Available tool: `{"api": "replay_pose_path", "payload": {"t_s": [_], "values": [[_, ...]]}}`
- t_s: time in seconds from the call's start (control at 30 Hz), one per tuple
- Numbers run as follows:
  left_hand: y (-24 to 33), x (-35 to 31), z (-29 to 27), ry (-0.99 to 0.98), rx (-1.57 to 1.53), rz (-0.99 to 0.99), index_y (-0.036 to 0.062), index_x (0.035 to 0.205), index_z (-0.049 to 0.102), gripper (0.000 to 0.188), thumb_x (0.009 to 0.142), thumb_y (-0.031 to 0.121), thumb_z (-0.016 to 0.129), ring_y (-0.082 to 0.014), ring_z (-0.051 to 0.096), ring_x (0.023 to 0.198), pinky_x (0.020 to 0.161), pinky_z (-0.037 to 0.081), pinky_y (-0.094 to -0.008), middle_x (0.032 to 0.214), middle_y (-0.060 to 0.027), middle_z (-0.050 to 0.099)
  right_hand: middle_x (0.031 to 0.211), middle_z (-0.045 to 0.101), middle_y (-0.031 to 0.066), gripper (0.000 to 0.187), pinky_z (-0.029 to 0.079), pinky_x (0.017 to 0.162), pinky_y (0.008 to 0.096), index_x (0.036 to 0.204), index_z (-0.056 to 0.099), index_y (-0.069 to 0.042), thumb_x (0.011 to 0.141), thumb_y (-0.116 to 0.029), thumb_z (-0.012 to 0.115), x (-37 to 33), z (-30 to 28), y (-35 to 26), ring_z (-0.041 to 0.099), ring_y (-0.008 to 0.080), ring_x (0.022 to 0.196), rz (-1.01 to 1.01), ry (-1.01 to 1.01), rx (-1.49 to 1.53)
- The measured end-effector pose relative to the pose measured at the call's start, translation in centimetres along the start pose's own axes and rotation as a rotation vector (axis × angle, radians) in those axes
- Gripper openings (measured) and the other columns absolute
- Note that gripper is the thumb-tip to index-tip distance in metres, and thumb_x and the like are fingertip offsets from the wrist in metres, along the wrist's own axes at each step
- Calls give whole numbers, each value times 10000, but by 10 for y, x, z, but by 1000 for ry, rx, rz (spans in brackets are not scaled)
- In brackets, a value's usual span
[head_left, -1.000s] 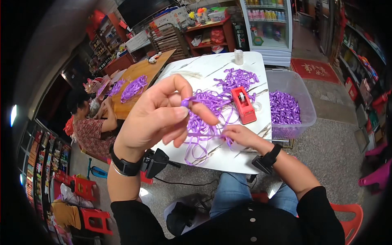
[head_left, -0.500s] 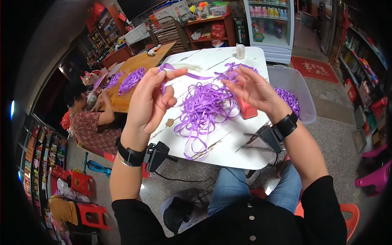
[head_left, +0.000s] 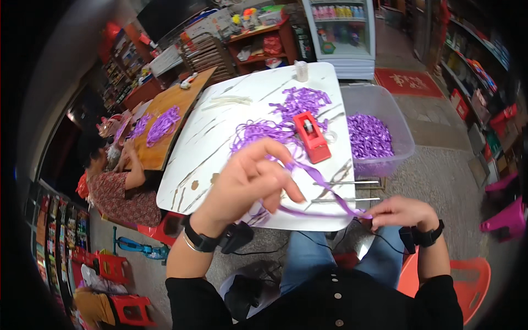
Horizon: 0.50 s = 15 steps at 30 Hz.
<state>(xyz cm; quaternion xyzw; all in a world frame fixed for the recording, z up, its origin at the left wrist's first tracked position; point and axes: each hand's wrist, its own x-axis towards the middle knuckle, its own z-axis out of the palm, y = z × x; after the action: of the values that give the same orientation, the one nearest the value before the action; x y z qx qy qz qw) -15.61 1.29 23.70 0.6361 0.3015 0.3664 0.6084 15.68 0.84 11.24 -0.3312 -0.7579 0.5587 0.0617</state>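
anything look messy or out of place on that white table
Nothing looks damaged or spilled. Loose purple ribbon lies tangled around the red tape dispenser on the white table; two thin metal rods lie near its front edge.

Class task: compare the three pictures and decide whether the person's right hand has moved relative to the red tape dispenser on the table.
Yes. The right hand was up beside the red tape dispenser half a second ago; now it is below the white table's near edge, pinching the purple ribbon.

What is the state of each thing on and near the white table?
Ribbon: stretched between both hands.
Left hand: raised, grip shut on ribbon.
Right hand: at table edge, pinching ribbon end.
Tape dispenser: resting on table.
Ribbon pile: loose on table.
Bin: open, holding purple ribbons.
Table: partly covered.
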Motion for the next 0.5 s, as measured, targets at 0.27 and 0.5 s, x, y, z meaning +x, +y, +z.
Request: {"api": "replay_pose_path", "payload": {"t_s": [0.27, 0.5], "values": [[-54, 45, 82, -341, 34, -257, 8, 973, 450, 162, 825, 35, 511, -40, 483, 525, 480, 377, -146, 811, -100, 643, 995, 561, 85, 337, 419, 754, 271, 1102, 491, 4, 778, -91, 484, -27, 25, -47, 511, 140, 938, -365, 587, 301], [-75, 51, 90, -321, 126, -268, 13, 1033, 421, 243, 824, 58, 535, -38, 507, 605, 480, 387, -155, 826, -84, 640, 687, 585, 31, 147, 418, 563, 195, 844, 531, 2, 872, -128, 469, -31, 26, -22, 549, 69, 603, -230, 513, 369]]}}
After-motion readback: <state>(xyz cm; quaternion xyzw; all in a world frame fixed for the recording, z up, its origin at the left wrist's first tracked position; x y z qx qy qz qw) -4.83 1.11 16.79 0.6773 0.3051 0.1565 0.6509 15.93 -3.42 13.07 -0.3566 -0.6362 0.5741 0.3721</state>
